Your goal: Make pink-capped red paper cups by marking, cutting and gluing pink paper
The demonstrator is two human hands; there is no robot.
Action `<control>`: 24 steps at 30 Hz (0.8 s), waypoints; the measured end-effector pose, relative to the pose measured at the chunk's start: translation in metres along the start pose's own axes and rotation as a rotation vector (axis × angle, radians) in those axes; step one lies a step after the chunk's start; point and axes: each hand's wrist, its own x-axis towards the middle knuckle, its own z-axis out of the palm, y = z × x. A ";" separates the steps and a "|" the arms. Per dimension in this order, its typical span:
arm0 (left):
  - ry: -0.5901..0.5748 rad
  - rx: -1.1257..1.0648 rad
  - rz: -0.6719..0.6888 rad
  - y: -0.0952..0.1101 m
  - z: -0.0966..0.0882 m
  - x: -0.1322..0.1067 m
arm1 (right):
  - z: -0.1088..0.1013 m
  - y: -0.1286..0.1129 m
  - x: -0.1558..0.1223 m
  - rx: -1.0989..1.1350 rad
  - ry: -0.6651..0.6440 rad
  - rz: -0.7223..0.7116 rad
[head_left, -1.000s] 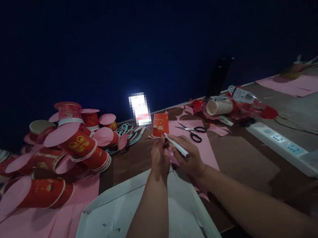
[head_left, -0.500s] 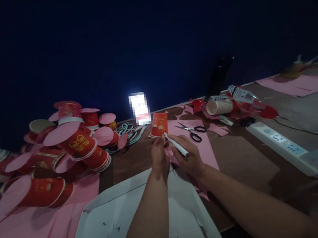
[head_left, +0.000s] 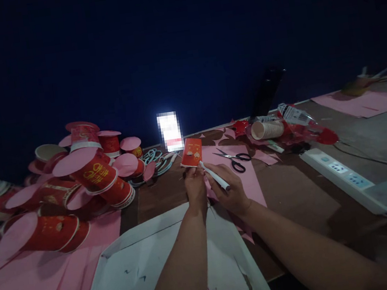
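Note:
At the middle of the table my left hand (head_left: 196, 188) is closed around the lower end of a red paper cup (head_left: 192, 152) with gold print. My right hand (head_left: 228, 189) grips a slim white pen-like tube (head_left: 215, 175), which may be a glue pen or marker. Its tip is close to the cup's near rim; whether they touch I cannot tell. Just beyond the right hand, scissors (head_left: 234, 157) with black handles lie spread on a pink paper sheet (head_left: 250, 180).
Red paper cups with pink discs (head_left: 92, 170) are piled at left over pink sheets (head_left: 44, 283). A stack of cups (head_left: 268, 130) in plastic wrap and a power strip (head_left: 344, 182) lie at right. A lit phone (head_left: 170, 131) stands behind. White cardboard (head_left: 141, 261) lies under my forearms.
The red cup has turned slightly in my left hand and shifted a little to the left. My right hand and the white tube stay close to it, nearly unmoved.

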 end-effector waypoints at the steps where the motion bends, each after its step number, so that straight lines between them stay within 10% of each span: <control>1: 0.002 0.005 0.005 -0.001 0.000 0.000 | 0.000 0.000 0.000 0.001 0.004 -0.004; 24: -0.080 -0.202 -0.035 0.000 0.005 0.002 | -0.002 0.005 0.002 -0.021 0.026 0.006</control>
